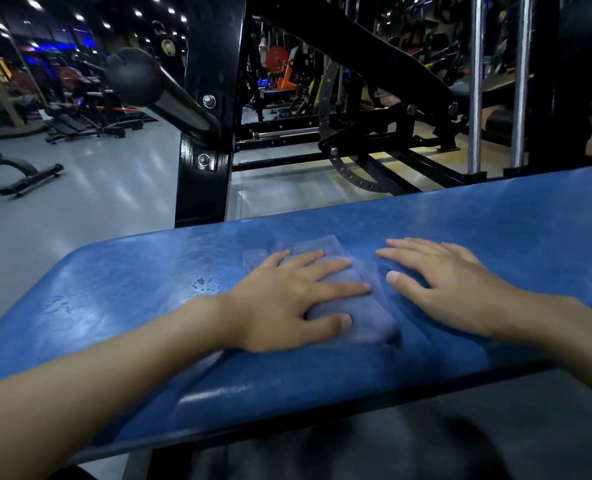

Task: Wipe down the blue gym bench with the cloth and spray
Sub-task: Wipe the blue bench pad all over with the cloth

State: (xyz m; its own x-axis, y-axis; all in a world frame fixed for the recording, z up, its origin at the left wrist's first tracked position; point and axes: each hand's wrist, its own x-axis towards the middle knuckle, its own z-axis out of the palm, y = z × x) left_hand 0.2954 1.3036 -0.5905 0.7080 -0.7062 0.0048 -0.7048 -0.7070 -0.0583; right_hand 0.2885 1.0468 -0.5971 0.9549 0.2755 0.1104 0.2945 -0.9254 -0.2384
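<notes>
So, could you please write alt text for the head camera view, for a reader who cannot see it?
A person's left hand presses a folded blue cloth flat on a wet blue gym bench, while the right hand rests open beside it. Black gym machines stand behind.

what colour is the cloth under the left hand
Greyish blue, close to the bench's blue; the cloth shows in the head view.

Blue padded vinyl gym bench surface (495, 220), glossy, with wet droplets left of the left grip (287, 299). Folded blue-grey rectangular cloth (363, 306) lies flat on the surface, pinned under the left grip's spread fingers, just left of the right grip (450, 285). Cloth edges blurred.
</notes>
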